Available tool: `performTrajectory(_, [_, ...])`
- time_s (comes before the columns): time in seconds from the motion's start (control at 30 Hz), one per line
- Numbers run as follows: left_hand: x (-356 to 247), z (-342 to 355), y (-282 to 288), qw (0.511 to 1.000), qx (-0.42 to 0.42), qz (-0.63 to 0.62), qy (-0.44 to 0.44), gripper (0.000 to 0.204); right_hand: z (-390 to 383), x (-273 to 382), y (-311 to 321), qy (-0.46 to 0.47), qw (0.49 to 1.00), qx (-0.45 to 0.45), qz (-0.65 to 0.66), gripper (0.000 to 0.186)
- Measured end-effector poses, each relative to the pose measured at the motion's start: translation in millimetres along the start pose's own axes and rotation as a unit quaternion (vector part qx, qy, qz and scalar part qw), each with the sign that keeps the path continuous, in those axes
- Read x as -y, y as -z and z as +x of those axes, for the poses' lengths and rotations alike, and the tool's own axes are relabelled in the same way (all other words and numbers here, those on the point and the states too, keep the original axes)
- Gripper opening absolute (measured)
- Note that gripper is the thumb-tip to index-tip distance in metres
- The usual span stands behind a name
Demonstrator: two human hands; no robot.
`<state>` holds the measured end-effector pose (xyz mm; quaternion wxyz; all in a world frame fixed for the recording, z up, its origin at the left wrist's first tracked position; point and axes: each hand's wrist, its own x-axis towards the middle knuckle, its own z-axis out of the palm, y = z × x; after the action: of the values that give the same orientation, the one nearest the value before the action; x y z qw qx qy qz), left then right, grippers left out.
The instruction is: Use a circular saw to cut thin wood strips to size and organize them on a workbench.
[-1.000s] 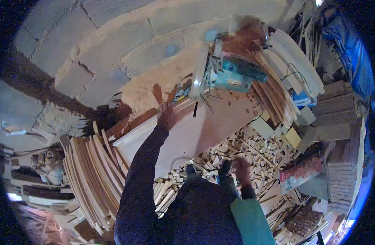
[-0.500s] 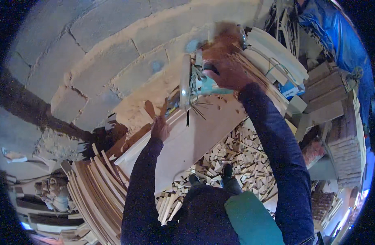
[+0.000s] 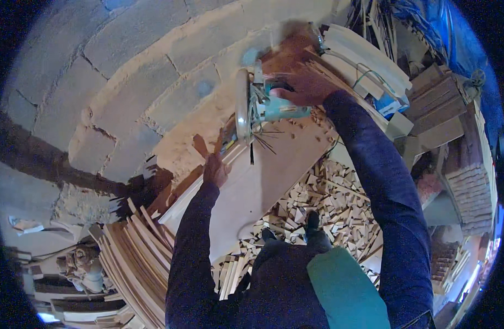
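Note:
A teal power saw [image 3: 285,113] with a silvery blade guard [image 3: 242,109] stands at the far end of a pale board [image 3: 279,164] with a dark slot in it. My right hand [image 3: 302,85] is closed on the saw's dark handle at the top. My left hand [image 3: 215,171] lies lower left of the saw, fingers closed on pale wood strips [image 3: 187,194] that run along the board's left edge toward the blade guard. Sawdust and shadow lie beyond my left fingers; exactly where the blade meets the strips is too small to tell.
Long curved strips [image 3: 132,257] lie at lower left, more boards [image 3: 361,44] at upper right. Wood offcuts [image 3: 328,192] cover the ground around my feet. A block wall [image 3: 125,82] rises behind; stacked planks [image 3: 438,115] and a blue tarp [image 3: 455,27] are at the right.
My right hand has risen from down by my right leg onto the saw's handle. The whole view has shifted somewhat. My left hand remains at the strips.

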<state>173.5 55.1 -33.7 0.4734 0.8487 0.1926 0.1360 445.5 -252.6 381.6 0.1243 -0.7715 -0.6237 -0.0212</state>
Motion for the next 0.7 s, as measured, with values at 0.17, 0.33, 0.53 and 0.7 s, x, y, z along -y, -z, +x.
performTrajectory(0.17, [-8.6,-10.0,3.8,0.941,-0.015,0.315,-0.126,0.069,-1.2,3.6,-15.9,0.086,0.980,-0.173,0.053,0.042])
performTrajectory(0.33, [30.6,8.5,-5.1,0.928,0.030,-0.368,0.044,0.068,-2.6,1.9,-23.4,0.075,0.977,-0.199,0.021,0.045])
performTrajectory(0.53, [24.8,-1.5,-2.7,0.968,-0.004,0.237,-0.084,0.057,-6.0,5.0,-32.4,0.076,0.968,-0.237,0.022,0.049])
performTrajectory(0.7, [12.8,6.4,-5.7,0.994,-0.015,0.091,-0.060,0.057,-27.3,23.8,-56.7,-0.025,0.987,-0.156,-0.020,0.053])
